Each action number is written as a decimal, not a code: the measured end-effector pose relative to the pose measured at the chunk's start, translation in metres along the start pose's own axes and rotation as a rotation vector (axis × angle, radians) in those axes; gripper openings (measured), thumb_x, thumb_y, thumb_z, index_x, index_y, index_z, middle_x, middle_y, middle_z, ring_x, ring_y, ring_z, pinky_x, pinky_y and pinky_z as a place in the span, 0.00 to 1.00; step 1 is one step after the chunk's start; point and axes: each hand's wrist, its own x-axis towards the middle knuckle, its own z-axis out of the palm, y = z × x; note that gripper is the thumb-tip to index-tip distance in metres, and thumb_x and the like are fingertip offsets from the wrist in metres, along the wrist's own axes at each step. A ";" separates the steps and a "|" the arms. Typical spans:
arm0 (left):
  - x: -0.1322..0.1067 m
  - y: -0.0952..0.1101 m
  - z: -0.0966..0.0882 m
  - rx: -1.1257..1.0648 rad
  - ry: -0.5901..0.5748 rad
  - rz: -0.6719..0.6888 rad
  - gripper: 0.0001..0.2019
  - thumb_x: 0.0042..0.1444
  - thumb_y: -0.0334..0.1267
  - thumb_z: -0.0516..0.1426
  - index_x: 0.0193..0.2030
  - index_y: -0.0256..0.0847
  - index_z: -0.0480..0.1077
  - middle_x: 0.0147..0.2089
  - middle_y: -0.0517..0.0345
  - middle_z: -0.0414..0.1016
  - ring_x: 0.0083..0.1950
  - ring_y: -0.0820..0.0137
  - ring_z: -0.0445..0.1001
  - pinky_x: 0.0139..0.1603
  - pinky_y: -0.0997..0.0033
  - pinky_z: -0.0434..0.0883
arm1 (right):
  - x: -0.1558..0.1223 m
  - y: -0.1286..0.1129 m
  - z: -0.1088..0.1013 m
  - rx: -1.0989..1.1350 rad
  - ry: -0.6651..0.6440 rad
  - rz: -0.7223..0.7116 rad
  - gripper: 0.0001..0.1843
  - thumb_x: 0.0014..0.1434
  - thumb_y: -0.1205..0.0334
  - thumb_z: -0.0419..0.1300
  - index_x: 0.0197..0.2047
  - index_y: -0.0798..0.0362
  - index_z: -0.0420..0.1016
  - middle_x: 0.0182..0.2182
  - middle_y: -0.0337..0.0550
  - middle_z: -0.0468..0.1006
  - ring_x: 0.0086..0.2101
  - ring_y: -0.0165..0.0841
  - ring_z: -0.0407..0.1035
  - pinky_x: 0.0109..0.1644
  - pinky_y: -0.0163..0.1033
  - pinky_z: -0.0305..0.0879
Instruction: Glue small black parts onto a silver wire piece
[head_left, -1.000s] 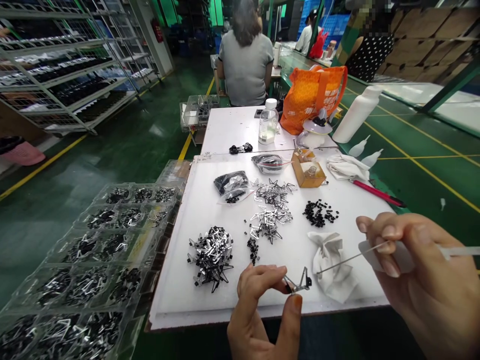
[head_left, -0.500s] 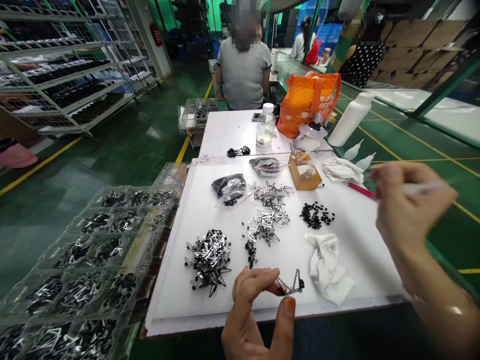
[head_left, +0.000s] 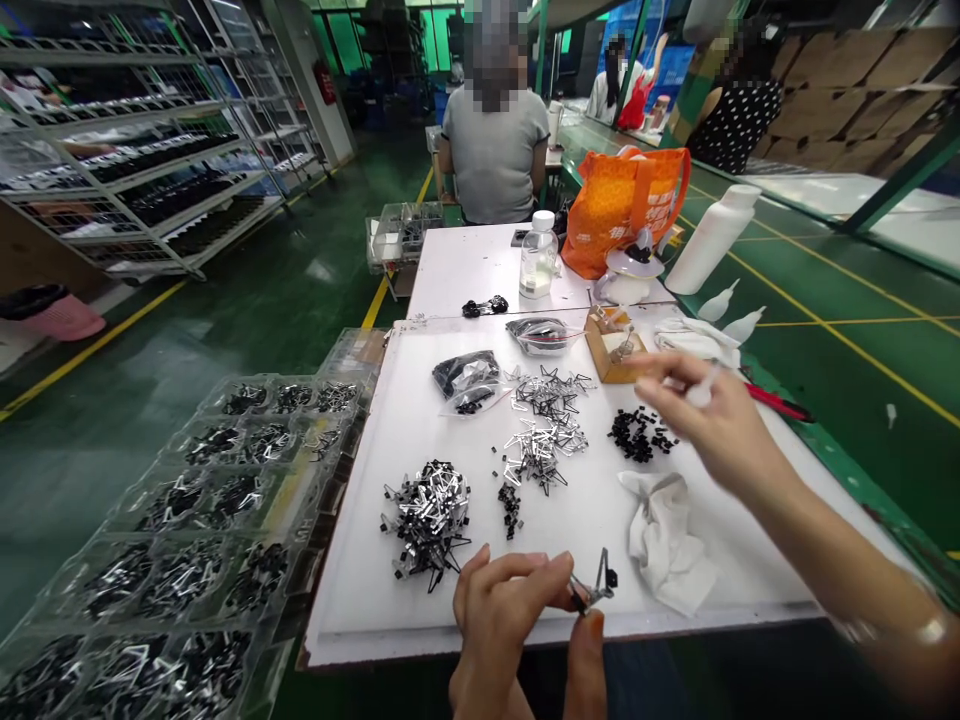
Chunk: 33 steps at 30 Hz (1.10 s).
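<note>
My left hand [head_left: 517, 620] is at the front edge of the white table, pinching a small angled metal bracket [head_left: 600, 585] with black end pieces between thumb and fingers. Over the table's right side, my right hand [head_left: 705, 425] has its fingers closed around a small translucent white dropper [head_left: 703, 388], mostly hidden by the fingers. Its fingertips are near a wooden block [head_left: 616, 360] that holds a small glass bottle. Below that hand lies a pile of small black pieces [head_left: 641, 435]. Left of it are loose metal brackets [head_left: 544, 440] and a denser heap of brackets with black ends [head_left: 431, 520].
A crumpled white cloth [head_left: 671, 540] lies front right, a red-handled tool [head_left: 780, 402] at the right edge. Behind stand plastic bags of black parts [head_left: 469, 375], a clear bottle [head_left: 538, 258] and an orange bag [head_left: 622, 215]. Compartment trays [head_left: 187, 540] flank the left; a co-worker [head_left: 495, 150] sits ahead.
My right hand has moved left and inward from the table's right side to near the wooden block. My left hand still pinches the bracket at about the same place. The view has shifted slightly.
</note>
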 end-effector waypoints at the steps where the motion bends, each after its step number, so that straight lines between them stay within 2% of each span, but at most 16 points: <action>1: 0.001 -0.001 0.000 0.032 -0.022 0.065 0.19 0.61 0.27 0.63 0.50 0.60 0.80 0.32 0.71 0.80 0.39 0.70 0.76 0.67 0.65 0.65 | -0.025 -0.006 0.002 0.072 -0.103 0.040 0.26 0.63 0.37 0.62 0.49 0.50 0.83 0.33 0.44 0.77 0.28 0.30 0.65 0.31 0.34 0.61; 2: 0.002 -0.002 0.000 0.059 -0.047 0.126 0.18 0.60 0.27 0.63 0.50 0.58 0.80 0.31 0.71 0.80 0.38 0.70 0.76 0.66 0.64 0.65 | -0.049 -0.013 0.003 0.279 -0.289 0.154 0.26 0.63 0.36 0.62 0.51 0.48 0.83 0.38 0.46 0.79 0.30 0.31 0.68 0.31 0.34 0.62; 3: 0.003 -0.003 -0.001 0.081 -0.068 0.182 0.17 0.59 0.27 0.63 0.49 0.56 0.79 0.30 0.70 0.80 0.38 0.69 0.77 0.66 0.64 0.65 | -0.073 -0.019 0.004 0.442 -0.415 0.248 0.26 0.59 0.36 0.67 0.50 0.46 0.84 0.43 0.47 0.80 0.35 0.34 0.72 0.35 0.35 0.67; 6: 0.005 -0.006 -0.003 0.127 -0.127 0.319 0.13 0.60 0.29 0.63 0.48 0.53 0.80 0.28 0.69 0.80 0.37 0.69 0.79 0.67 0.64 0.64 | -0.122 -0.032 0.007 0.715 -0.474 0.474 0.21 0.55 0.41 0.72 0.47 0.42 0.84 0.50 0.45 0.77 0.40 0.34 0.71 0.39 0.34 0.68; 8: 0.005 -0.008 -0.004 0.154 -0.164 0.369 0.12 0.63 0.31 0.61 0.48 0.52 0.80 0.27 0.67 0.81 0.38 0.69 0.80 0.67 0.63 0.63 | -0.136 -0.034 0.009 0.796 -0.493 0.496 0.16 0.57 0.44 0.72 0.46 0.41 0.84 0.51 0.43 0.74 0.41 0.31 0.70 0.42 0.32 0.67; 12: 0.003 -0.009 -0.006 0.153 -0.195 0.386 0.11 0.63 0.32 0.62 0.47 0.53 0.80 0.28 0.67 0.82 0.38 0.69 0.81 0.67 0.63 0.63 | -0.139 -0.031 0.013 0.836 -0.526 0.431 0.11 0.61 0.48 0.68 0.47 0.38 0.83 0.51 0.42 0.72 0.39 0.28 0.68 0.45 0.32 0.69; 18: 0.003 -0.008 -0.009 0.151 -0.215 0.394 0.11 0.63 0.30 0.62 0.46 0.52 0.80 0.29 0.67 0.82 0.39 0.70 0.81 0.68 0.63 0.63 | -0.139 -0.049 0.016 0.932 -0.433 0.535 0.10 0.57 0.47 0.72 0.40 0.40 0.84 0.47 0.40 0.71 0.35 0.25 0.65 0.41 0.29 0.67; 22: 0.001 -0.004 -0.008 0.154 -0.210 0.381 0.10 0.62 0.29 0.64 0.44 0.50 0.80 0.30 0.66 0.82 0.40 0.70 0.81 0.67 0.62 0.65 | -0.140 -0.057 0.017 0.985 -0.320 0.653 0.12 0.53 0.47 0.75 0.36 0.44 0.84 0.45 0.40 0.70 0.37 0.25 0.67 0.40 0.27 0.66; 28: 0.001 -0.001 -0.009 0.179 -0.237 0.408 0.14 0.59 0.18 0.62 0.43 0.42 0.78 0.33 0.63 0.82 0.44 0.71 0.80 0.68 0.59 0.66 | -0.139 -0.037 0.019 0.963 -0.472 0.414 0.04 0.65 0.54 0.67 0.43 0.42 0.83 0.50 0.40 0.71 0.42 0.25 0.71 0.49 0.27 0.71; 33: 0.002 -0.003 -0.012 0.148 -0.296 0.383 0.21 0.56 0.17 0.61 0.48 0.48 0.78 0.34 0.66 0.83 0.45 0.70 0.80 0.70 0.60 0.62 | -0.142 -0.034 0.017 0.921 -0.429 0.400 0.04 0.65 0.53 0.67 0.41 0.41 0.83 0.48 0.40 0.71 0.40 0.23 0.70 0.46 0.25 0.71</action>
